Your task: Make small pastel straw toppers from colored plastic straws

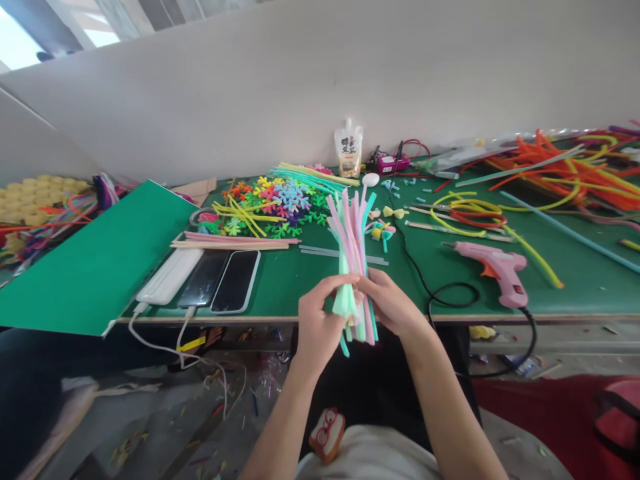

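Observation:
A bundle of pipe cleaners (354, 233) in pink, mint and teal stands upright between my hands, just in front of the table's near edge. My left hand (326, 313) wraps its lower part from the left, thumb across the front. From the right, my right hand (393, 301) grips the same bundle, its thumb meeting the left one. The strands fan out at the top, and the lower ends poke out below my fingers. Behind the bundle, a white spoon-shaped piece (371, 181) shows. Small pastel bows (395, 212) lie just right of it.
A pink glue gun (493, 267) lies at right, its black cord (417, 267) looping nearby. Two phones (236, 280) and a white power bank (170, 277) sit at left beside a green board (105, 263). Colourful snowflake pieces (290, 197), a drink pouch (349, 150) and orange pipe cleaners (555, 167) lie farther back.

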A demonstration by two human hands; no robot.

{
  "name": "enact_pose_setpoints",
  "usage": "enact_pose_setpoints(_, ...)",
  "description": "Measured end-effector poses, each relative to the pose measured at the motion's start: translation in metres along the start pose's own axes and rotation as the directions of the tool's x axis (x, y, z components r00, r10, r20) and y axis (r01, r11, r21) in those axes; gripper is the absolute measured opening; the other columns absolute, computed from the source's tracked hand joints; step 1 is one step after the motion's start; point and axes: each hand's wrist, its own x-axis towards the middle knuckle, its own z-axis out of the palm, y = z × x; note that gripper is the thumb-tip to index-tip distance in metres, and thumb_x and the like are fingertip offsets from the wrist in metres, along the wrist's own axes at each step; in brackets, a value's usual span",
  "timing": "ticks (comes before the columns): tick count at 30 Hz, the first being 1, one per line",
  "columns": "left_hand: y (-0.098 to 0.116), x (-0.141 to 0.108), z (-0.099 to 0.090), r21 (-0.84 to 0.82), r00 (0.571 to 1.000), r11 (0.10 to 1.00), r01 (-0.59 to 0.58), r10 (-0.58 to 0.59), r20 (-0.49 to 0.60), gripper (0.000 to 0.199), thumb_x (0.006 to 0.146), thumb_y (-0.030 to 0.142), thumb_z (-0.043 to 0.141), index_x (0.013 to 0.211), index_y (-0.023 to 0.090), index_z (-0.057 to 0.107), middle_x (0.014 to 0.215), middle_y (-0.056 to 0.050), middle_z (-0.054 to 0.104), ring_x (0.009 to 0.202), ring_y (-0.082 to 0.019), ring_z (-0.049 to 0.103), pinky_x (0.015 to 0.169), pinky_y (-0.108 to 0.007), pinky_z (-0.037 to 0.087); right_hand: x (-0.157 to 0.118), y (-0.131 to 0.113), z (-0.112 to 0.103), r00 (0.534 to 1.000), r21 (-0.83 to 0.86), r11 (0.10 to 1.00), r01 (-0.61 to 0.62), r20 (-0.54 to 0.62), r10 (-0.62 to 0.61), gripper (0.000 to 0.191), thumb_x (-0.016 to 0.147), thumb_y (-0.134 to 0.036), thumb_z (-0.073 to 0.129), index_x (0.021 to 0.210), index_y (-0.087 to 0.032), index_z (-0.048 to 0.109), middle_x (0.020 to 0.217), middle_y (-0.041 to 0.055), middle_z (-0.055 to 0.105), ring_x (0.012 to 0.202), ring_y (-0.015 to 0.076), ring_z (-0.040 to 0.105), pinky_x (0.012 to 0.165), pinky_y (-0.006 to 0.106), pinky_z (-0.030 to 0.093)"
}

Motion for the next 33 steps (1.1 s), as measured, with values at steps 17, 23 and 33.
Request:
enact_pose_setpoints(17,0.031,0.023,0.008,0.461,0.989,0.883,-0.089,0.023,0.146,0.036,0.069,0.006,0.049,0.096,0.020,0.068,0.070,0.001,0.067,0.064,-0.012,0.056,0.062,-0.018,0.041,-0.040,-0.035,0.000,0.698,-0.547,0.587,0.597,-0.005,-0.716,0.011,0.079,-0.016,0.056,0.087,-0.021,0.062,0.085,0.0037,0.060,0.080,0.0155,0.058,0.072,0.030,0.049)
enact_pose_setpoints(23,0.039,0.030,0.009,0.606,0.969,0.783,-0.139,-0.017,0.245,0.036,0.069,0.006,0.048,0.094,0.020,0.069,0.061,-0.001,0.063,0.053,-0.012,0.050,0.055,-0.021,0.035,-0.041,-0.035,-0.004,0.718,-0.584,0.576,0.572,0.017,-0.696,0.021,0.082,-0.019,0.053,0.100,-0.023,0.063,0.095,0.0050,0.058,0.082,0.0152,0.057,0.069,0.029,0.050)
enact_pose_setpoints(33,0.044,0.031,0.007,0.587,0.951,0.789,-0.182,-0.010,0.309,0.031,0.073,0.008,0.046,0.089,0.019,0.070,0.063,-0.002,0.064,0.051,-0.011,0.048,0.052,-0.021,0.030,-0.042,-0.037,-0.006,0.720,-0.594,0.567,0.571,0.030,-0.693,0.010,0.082,-0.020,0.054,0.084,-0.021,0.064,0.091,0.0058,0.058,0.080,0.0159,0.057,0.065,0.029,0.049)
